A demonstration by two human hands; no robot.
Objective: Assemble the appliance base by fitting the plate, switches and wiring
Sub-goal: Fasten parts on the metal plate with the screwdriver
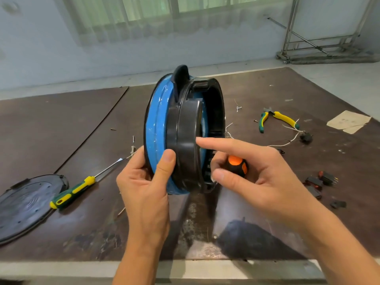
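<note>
A dark brown desk point(61, 120), scuffed and worn pale in patches near its light front edge, stands before a pale wall point(41, 48) with a curtained window point(127, 11), and a metal rack point(333, 57) stands on the floor at the far right. At the desk's left edge a round black plate point(26, 204) lies flat, and just beside it a green screwdriver point(72, 192) with yellow bands lies with its blade pointing up and to the right. A few loose screws point(133, 138) lie near its tip. In the middle the base point(181, 130) is held up on its edge above the desk: a blue disc with a black rim, a raised black ring on the side facing right, a deeper black shell behind that, and a black tab at the top. The left hand point(148, 182) grips its lower left rim, the thumb pressed on the black ring and the fingers curled behind the blue face. The right hand point(253, 173) curls its lower fingers and thumb round an orange screwdriver point(238, 163) handle, while its straight forefinger touches the ring. Farther right lie pliers point(275, 118) with green and yellow grips, thin white wires point(287, 144) leading to a small black part, a cluster of dark switches point(320, 182), and a torn paper point(349, 121) scrap near the far edge
</note>
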